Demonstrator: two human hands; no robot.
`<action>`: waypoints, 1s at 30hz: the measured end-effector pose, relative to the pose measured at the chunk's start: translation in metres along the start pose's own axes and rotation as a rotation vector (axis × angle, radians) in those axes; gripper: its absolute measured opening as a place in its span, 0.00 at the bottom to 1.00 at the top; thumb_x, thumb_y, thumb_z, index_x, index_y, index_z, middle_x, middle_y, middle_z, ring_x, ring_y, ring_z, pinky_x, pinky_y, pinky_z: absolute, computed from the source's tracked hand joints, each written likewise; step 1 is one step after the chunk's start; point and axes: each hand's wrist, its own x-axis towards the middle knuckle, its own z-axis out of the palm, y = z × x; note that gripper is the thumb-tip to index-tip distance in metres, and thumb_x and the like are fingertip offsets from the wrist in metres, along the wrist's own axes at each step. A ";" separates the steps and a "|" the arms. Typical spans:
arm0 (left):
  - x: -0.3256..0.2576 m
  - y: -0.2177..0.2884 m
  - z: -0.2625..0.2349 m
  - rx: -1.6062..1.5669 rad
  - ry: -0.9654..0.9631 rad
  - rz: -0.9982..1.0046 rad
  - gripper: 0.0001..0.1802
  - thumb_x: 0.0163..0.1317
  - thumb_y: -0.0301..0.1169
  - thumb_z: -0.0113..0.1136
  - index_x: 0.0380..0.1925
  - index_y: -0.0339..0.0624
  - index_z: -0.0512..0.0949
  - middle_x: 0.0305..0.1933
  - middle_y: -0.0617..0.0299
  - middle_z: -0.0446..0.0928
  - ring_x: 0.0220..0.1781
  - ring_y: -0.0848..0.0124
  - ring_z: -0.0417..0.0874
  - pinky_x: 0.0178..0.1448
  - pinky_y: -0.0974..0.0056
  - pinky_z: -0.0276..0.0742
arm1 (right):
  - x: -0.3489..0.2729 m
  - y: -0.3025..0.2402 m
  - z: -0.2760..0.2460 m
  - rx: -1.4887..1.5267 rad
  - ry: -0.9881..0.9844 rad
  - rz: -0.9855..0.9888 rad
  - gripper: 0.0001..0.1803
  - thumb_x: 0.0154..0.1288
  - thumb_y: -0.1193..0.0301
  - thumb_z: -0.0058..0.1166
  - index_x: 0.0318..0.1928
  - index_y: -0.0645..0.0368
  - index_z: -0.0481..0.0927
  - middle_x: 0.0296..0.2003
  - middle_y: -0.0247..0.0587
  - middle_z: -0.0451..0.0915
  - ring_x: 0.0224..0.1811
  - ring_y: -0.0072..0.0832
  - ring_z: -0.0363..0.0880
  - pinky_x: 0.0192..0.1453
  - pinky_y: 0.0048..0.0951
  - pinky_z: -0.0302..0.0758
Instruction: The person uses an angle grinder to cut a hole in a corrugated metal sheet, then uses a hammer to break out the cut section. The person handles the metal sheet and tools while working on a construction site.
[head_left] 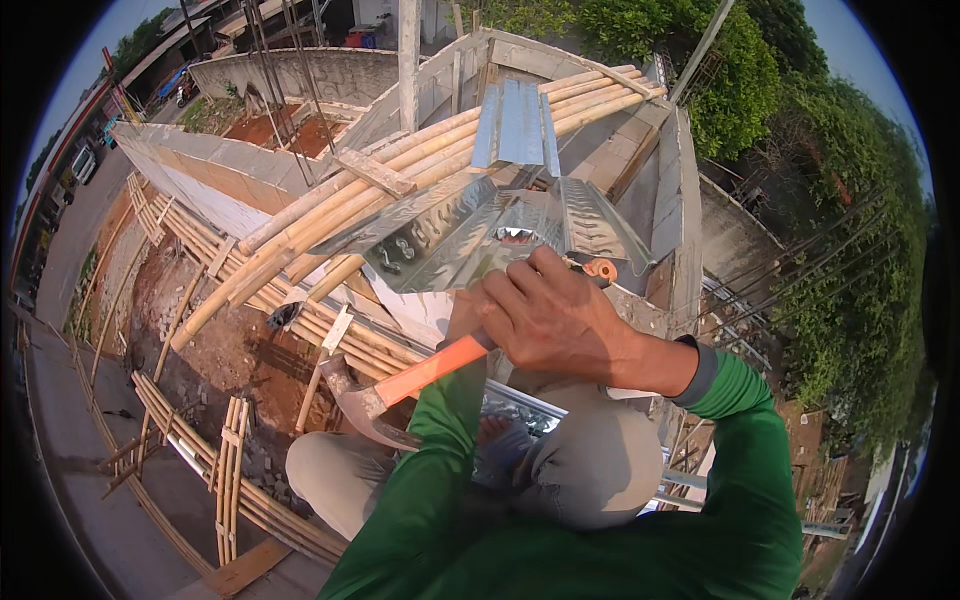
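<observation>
My right hand is closed around the handle of a claw hammer. The steel head hangs to the left, beside my left sleeve, and the orange butt end pokes out past my hand. Just beyond my knuckles lies a shiny ribbed sheet-metal channel with a jagged hole in it. My left arm reaches forward under the hammer handle; its hand is hidden behind the right hand and the metal, so its fingers do not show. A bluish metal strip extends beyond the channel.
I sit high up with knees bent. Long bamboo poles run across ahead, with a wood block on them. Concrete block walls surround the space. Bamboo scaffolding and bare ground lie far below at left. Trees stand at right.
</observation>
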 end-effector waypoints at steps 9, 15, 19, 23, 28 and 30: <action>-0.013 0.038 -0.105 0.004 0.133 0.022 0.62 0.77 0.75 0.38 0.80 0.20 0.54 0.80 0.25 0.61 0.80 0.41 0.71 0.81 0.35 0.71 | -0.079 -0.063 0.120 0.142 0.061 0.090 0.25 0.59 0.72 0.61 0.56 0.76 0.84 0.46 0.53 0.87 0.45 0.39 0.86 0.55 0.43 0.80; -0.018 0.105 -0.161 0.059 0.122 -0.031 0.61 0.78 0.75 0.38 0.79 0.19 0.58 0.77 0.26 0.67 0.77 0.45 0.77 0.79 0.35 0.75 | -0.131 -0.107 0.156 0.253 0.017 0.220 0.26 0.64 0.69 0.62 0.59 0.74 0.84 0.50 0.54 0.87 0.50 0.42 0.88 0.57 0.44 0.82; -0.031 0.184 -0.144 0.208 -0.026 -0.204 0.61 0.78 0.75 0.38 0.79 0.19 0.60 0.76 0.26 0.71 0.75 0.47 0.81 0.77 0.36 0.77 | -0.162 -0.138 0.184 0.283 0.006 0.301 0.26 0.69 0.65 0.61 0.61 0.72 0.83 0.52 0.52 0.86 0.51 0.43 0.87 0.59 0.44 0.83; -0.059 0.233 -0.075 0.674 -0.082 -0.380 0.62 0.76 0.77 0.38 0.76 0.18 0.66 0.70 0.28 0.78 0.64 0.45 0.89 0.69 0.44 0.87 | -0.190 -0.175 0.219 0.278 -0.065 0.363 0.26 0.69 0.70 0.58 0.64 0.70 0.83 0.53 0.52 0.86 0.56 0.45 0.87 0.60 0.44 0.85; -0.060 0.175 -0.043 1.476 0.512 -0.444 0.50 0.74 0.68 0.59 0.68 0.24 0.76 0.52 0.43 0.86 0.41 0.60 0.91 0.47 0.61 0.88 | -0.216 -0.197 0.256 0.328 -0.174 0.361 0.30 0.69 0.65 0.55 0.66 0.71 0.81 0.56 0.53 0.82 0.58 0.49 0.83 0.68 0.48 0.79; -0.054 0.158 -0.052 1.699 0.573 -0.428 0.37 0.73 0.58 0.68 0.58 0.29 0.83 0.40 0.55 0.86 0.32 0.71 0.84 0.39 0.67 0.80 | -0.219 -0.201 0.264 0.374 -0.180 0.393 0.31 0.69 0.64 0.55 0.67 0.72 0.80 0.57 0.53 0.80 0.60 0.49 0.81 0.70 0.48 0.77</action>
